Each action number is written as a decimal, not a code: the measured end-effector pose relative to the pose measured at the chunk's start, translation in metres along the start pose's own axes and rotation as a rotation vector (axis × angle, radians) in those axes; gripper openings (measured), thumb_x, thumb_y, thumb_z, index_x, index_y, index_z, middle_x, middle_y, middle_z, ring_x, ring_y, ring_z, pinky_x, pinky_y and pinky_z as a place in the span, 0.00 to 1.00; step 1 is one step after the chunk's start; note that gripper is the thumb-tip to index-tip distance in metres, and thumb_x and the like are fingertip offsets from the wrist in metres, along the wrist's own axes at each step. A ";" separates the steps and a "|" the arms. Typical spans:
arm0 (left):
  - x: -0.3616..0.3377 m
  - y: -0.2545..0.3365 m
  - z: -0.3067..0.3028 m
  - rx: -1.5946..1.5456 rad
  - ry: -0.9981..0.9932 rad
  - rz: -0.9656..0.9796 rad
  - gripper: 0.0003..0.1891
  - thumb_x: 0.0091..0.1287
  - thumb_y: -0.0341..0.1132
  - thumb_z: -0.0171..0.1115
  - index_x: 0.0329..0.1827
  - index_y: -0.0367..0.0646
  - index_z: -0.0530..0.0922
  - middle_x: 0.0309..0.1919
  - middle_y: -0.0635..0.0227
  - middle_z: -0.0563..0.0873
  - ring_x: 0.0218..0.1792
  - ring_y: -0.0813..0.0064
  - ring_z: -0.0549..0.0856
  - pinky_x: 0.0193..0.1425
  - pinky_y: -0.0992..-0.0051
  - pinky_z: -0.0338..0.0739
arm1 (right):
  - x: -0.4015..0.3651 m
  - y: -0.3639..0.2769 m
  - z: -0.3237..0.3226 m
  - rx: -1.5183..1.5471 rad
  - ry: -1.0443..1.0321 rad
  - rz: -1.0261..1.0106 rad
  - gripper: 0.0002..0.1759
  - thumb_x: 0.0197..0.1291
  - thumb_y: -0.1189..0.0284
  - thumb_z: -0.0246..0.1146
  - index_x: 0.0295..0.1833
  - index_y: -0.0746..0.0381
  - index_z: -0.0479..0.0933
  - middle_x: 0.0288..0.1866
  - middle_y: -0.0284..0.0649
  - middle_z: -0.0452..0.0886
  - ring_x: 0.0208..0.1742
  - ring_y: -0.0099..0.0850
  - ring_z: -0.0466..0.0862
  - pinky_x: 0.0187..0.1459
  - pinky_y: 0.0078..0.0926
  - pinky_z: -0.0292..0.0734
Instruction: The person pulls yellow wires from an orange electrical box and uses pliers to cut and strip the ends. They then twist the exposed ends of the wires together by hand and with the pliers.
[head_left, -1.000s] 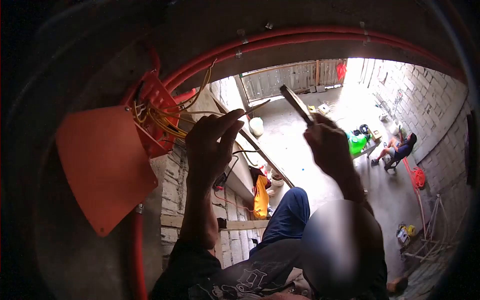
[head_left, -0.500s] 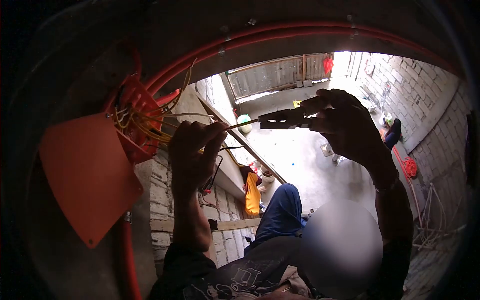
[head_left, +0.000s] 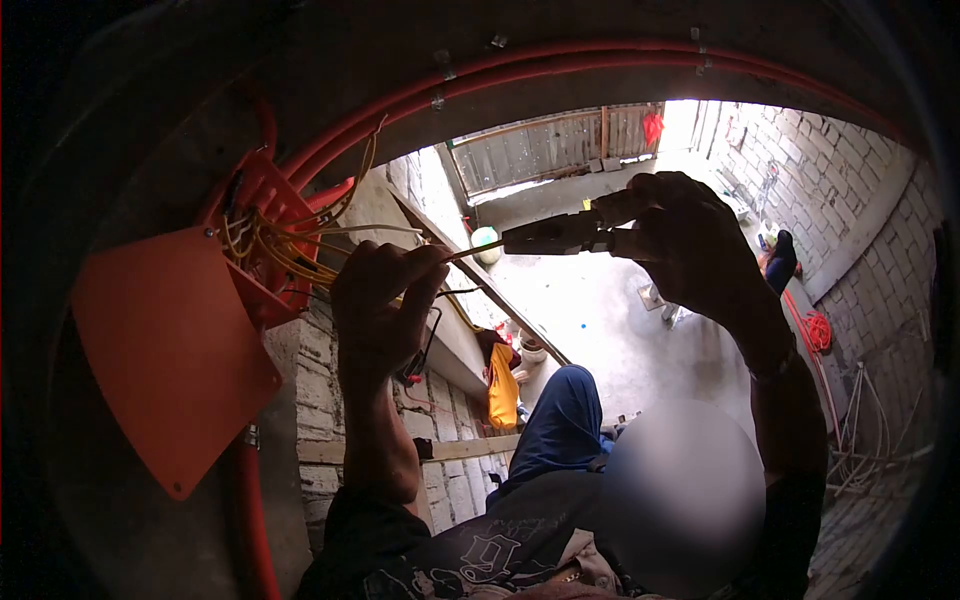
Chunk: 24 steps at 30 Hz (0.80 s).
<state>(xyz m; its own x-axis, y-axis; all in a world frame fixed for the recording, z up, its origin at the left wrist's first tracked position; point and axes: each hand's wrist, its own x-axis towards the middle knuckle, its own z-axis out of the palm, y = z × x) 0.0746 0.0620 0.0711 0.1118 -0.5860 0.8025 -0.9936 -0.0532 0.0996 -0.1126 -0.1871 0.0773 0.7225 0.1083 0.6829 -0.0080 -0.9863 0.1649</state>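
My left hand (head_left: pixel 385 305) is closed, thumb and fingertips pinching yellowish electrical wires (head_left: pixel 475 250). The pinched ends stick out to the right. My right hand (head_left: pixel 685 225) is wrapped round the handles of a pair of pliers (head_left: pixel 550 235). The pliers' jaws meet the wire tips; dark backlighting hides how tightly they bite. Left of my left hand, several yellow wires and a pale one come out of an orange-red junction box (head_left: pixel 270 195). Its orange cover plate (head_left: pixel 180 360) hangs turned aside at one corner.
Red conduits (head_left: pixel 560 60) curve along the beam overhead. Below are a wooden rail (head_left: pixel 510 310), a yellow cloth or bag (head_left: pixel 503 390) and a green-white ball-like object (head_left: pixel 486 243). A coil of red tubing (head_left: pixel 818 330) lies by the brick wall (head_left: pixel 840 180) at right.
The pliers have shifted slightly left along the wires, and the gap seen in their jaws no longer shows. My left hand keeps its pinch. The whole view has shifted slightly.
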 end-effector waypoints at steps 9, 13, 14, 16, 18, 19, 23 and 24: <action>0.001 -0.007 0.001 0.119 -0.043 0.120 0.06 0.64 0.28 0.61 0.43 0.44 0.82 0.29 0.67 0.84 0.26 0.69 0.76 0.32 0.70 0.69 | -0.022 -0.003 -0.004 -0.030 -0.162 0.007 0.18 0.43 0.73 0.70 0.45 0.56 0.81 0.45 0.39 0.79 0.45 0.36 0.81 0.47 0.33 0.78; -0.001 -0.008 0.001 0.179 -0.097 0.145 0.07 0.66 0.29 0.59 0.45 0.45 0.82 0.29 0.67 0.83 0.26 0.68 0.76 0.33 0.68 0.69 | -0.031 -0.014 -0.006 0.075 -0.159 0.073 0.15 0.47 0.76 0.65 0.44 0.57 0.80 0.41 0.38 0.80 0.43 0.37 0.82 0.47 0.33 0.78; -0.001 -0.007 0.002 0.135 -0.026 0.078 0.04 0.64 0.31 0.62 0.40 0.45 0.82 0.28 0.68 0.83 0.27 0.68 0.77 0.33 0.69 0.70 | -0.034 -0.009 -0.003 0.074 -0.166 0.073 0.15 0.47 0.76 0.65 0.44 0.57 0.80 0.41 0.38 0.80 0.43 0.37 0.82 0.47 0.33 0.78; -0.002 -0.007 0.001 0.076 0.038 0.006 0.02 0.62 0.32 0.66 0.36 0.46 0.83 0.26 0.69 0.82 0.27 0.68 0.78 0.33 0.70 0.72 | -0.052 0.010 0.004 0.039 -0.104 -0.039 0.14 0.51 0.78 0.60 0.45 0.59 0.80 0.35 0.41 0.80 0.43 0.38 0.82 0.45 0.34 0.79; -0.004 -0.009 -0.001 0.214 -0.007 -0.008 0.04 0.63 0.31 0.65 0.38 0.44 0.84 0.27 0.68 0.82 0.29 0.70 0.79 0.34 0.71 0.72 | -0.091 0.030 -0.010 -0.072 -0.284 0.411 0.09 0.56 0.77 0.57 0.39 0.59 0.81 0.33 0.43 0.81 0.42 0.42 0.81 0.43 0.38 0.77; -0.004 -0.005 0.003 0.186 -0.026 -0.019 0.04 0.63 0.31 0.65 0.38 0.44 0.84 0.27 0.68 0.82 0.29 0.70 0.79 0.34 0.71 0.72 | -0.129 0.047 -0.005 0.016 -0.155 0.462 0.06 0.57 0.77 0.57 0.34 0.61 0.80 0.31 0.43 0.81 0.41 0.44 0.80 0.40 0.38 0.76; 0.005 0.001 0.009 -0.074 0.140 -0.125 0.07 0.64 0.30 0.63 0.42 0.41 0.84 0.30 0.67 0.83 0.30 0.75 0.78 0.35 0.73 0.70 | -0.198 0.041 -0.006 0.435 -0.281 0.974 0.08 0.58 0.73 0.65 0.30 0.66 0.76 0.25 0.41 0.76 0.27 0.35 0.78 0.32 0.32 0.72; 0.002 0.003 0.007 -0.066 0.105 -0.198 0.07 0.64 0.30 0.63 0.43 0.41 0.84 0.29 0.67 0.83 0.29 0.76 0.77 0.34 0.73 0.69 | -0.199 0.030 -0.005 0.603 -0.271 1.063 0.10 0.58 0.72 0.65 0.29 0.66 0.75 0.25 0.41 0.76 0.27 0.32 0.78 0.31 0.30 0.72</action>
<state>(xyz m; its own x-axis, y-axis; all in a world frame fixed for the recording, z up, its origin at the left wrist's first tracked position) 0.0713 0.0552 0.0691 0.3090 -0.4819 0.8200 -0.9493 -0.1040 0.2966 -0.2602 -0.2373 -0.0502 0.6717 -0.7343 0.0979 -0.4082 -0.4771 -0.7783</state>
